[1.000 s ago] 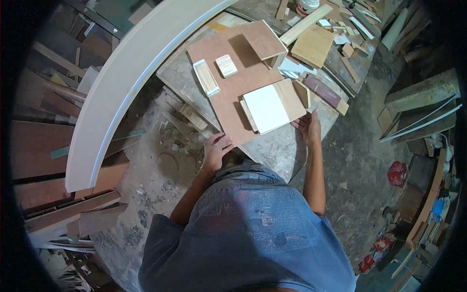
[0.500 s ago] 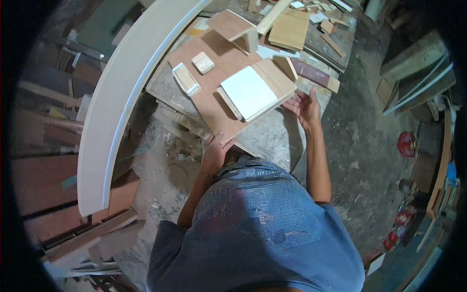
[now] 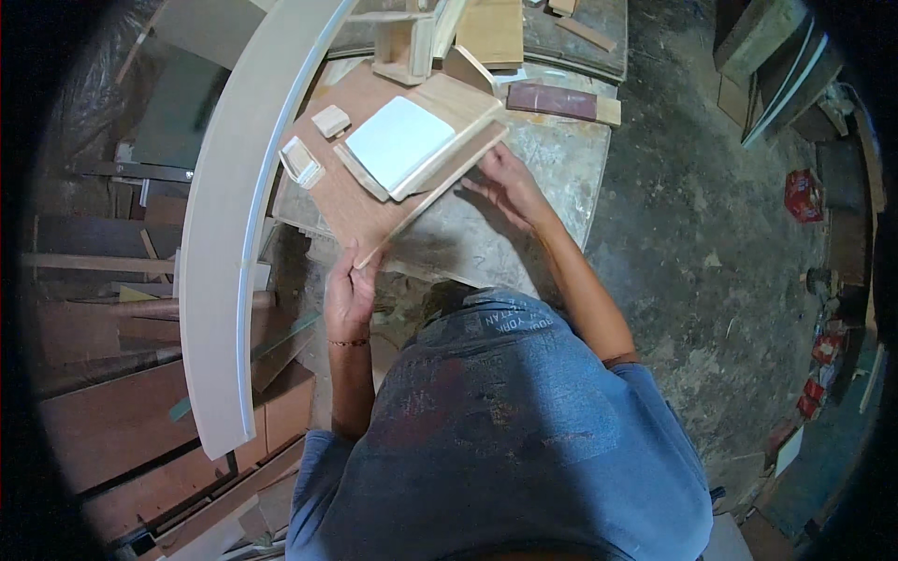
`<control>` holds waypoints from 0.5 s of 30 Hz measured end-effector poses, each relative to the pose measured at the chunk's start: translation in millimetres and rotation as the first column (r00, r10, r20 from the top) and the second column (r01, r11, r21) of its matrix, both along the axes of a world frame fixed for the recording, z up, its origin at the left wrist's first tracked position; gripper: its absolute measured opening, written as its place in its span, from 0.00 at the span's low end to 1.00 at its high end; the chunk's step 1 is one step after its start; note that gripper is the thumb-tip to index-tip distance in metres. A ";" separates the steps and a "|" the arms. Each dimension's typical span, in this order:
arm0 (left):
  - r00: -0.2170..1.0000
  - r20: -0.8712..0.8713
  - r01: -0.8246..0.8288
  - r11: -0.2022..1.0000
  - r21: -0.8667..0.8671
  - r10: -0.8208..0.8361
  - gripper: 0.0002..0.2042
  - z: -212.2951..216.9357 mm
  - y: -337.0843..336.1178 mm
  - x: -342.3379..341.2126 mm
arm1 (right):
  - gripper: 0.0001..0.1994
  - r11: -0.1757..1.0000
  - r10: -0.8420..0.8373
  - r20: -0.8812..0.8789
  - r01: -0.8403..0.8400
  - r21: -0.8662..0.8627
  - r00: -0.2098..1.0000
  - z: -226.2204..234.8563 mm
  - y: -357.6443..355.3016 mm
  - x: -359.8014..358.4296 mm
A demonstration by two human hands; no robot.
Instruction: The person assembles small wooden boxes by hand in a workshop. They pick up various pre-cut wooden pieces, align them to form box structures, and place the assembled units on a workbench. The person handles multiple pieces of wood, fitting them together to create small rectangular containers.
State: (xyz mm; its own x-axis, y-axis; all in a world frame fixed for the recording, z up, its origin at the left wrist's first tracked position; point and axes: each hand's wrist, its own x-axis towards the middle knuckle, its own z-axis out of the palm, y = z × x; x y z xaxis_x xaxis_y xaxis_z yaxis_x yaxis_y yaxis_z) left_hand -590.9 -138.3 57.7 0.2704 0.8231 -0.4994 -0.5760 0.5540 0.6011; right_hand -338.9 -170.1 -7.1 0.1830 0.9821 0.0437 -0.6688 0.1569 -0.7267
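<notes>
A thin brown plywood board point(image 3: 360, 220) lies tilted over the worktable, its near edge raised. On it sit small wooden furniture pieces: a bed-like block point(image 3: 455, 110) with a white pad point(image 3: 398, 145) and an upright end panel point(image 3: 468, 70), a little rounded block point(image 3: 330, 121), a small white-edged box point(image 3: 299, 164) and a taller open wooden piece point(image 3: 407, 51) at the far end. My left hand point(image 3: 352, 294) is closed on the board's near corner. At the right end of the same edge, my right hand point(image 3: 513, 187) grips the board, some fingers hidden beneath.
A long curved pale panel point(image 3: 220, 234) stands close on the left. The worktable point(image 3: 561, 159) carries a maroon strip point(image 3: 552, 100) and a yellowish wooden slab point(image 3: 489, 37). Stacked boards point(image 3: 112, 402) fill the left side; red packages point(image 3: 803, 194) lie at the right.
The board's near edge has come up from the table and the board has tilted. My right hand has closed onto its edge, and the left keeps its corner. The whole view has shifted.
</notes>
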 end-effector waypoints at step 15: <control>0.976 0.156 0.156 0.988 0.003 -0.155 0.13 3.2 20.1 -19.5 | 0.14 0.973 -0.157 0.439 0.214 -0.082 0.885 6.6 32.7 7.1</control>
State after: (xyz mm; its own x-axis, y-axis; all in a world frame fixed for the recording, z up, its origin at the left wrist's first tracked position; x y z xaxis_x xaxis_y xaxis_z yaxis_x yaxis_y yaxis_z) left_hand -610.5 -118.3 60.9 0.4695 0.7606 -0.4485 -0.5681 0.6490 0.5060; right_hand -331.7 -137.4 -0.5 0.3536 0.9346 0.0390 -0.2570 0.1371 -0.9566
